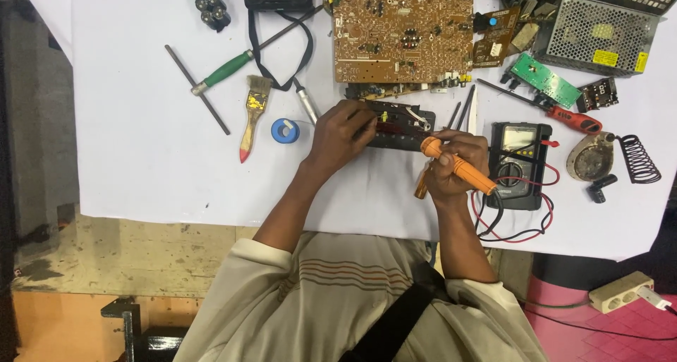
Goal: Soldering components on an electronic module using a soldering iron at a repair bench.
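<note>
1. Two hands work over a small black circuit module (395,126) lying on the counter (141,157), just below a large brown circuit board (402,31).
2. The left hand (342,133) presses its curled fingers onto the module's left end; if that hold loosens, the module could skid.
3. The right hand (455,166) is closed around an orange-handled soldering iron (458,166); its tip is hidden, so a burn to the nearby left fingers seems possible.
4. Red and black leads (522,224) from the multimeter (518,164) loop beside the right wrist and could snag.
</note>
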